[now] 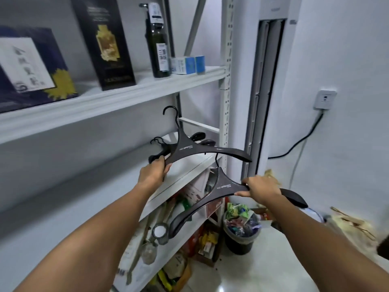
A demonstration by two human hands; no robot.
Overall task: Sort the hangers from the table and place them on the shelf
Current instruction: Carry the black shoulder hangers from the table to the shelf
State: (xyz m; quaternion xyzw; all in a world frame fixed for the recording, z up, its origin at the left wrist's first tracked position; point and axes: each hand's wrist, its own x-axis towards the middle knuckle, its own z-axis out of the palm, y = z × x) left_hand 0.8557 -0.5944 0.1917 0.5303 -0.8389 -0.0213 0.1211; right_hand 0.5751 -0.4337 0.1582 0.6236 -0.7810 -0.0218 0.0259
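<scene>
Two bare forearms are reaching in from the bottom edge as I am watching through the head camera. At eight o'clock from centre, the left hand point(154, 169) is curling its fingers round the left tip of the upper hanger point(189, 147) and holding it nearly level over the middle shelf point(183, 182). At four o'clock, the right hand point(261, 189) is clamping fingers and thumb round the right arm of the lower hanger point(223, 188), which is tilting down toward seven o'clock.

I am judging both to be light, stiff, smooth plastic with broad shoulders. A grip near the neck should be steadying them better than a grip at a tip.

Beyond, at twelve o'clock from the left hand, stacked hangers point(160, 148) are lying on that shelf.

The upper hanger is covering part of the stack, so I am not managing a count. The lower hanger's hook is rising to the upper one's arm, and I cannot tell whether they are touching. The table is lying outside the view. Clutter on the lower shelves is blurring together beside a waste bin point(240, 234).
</scene>
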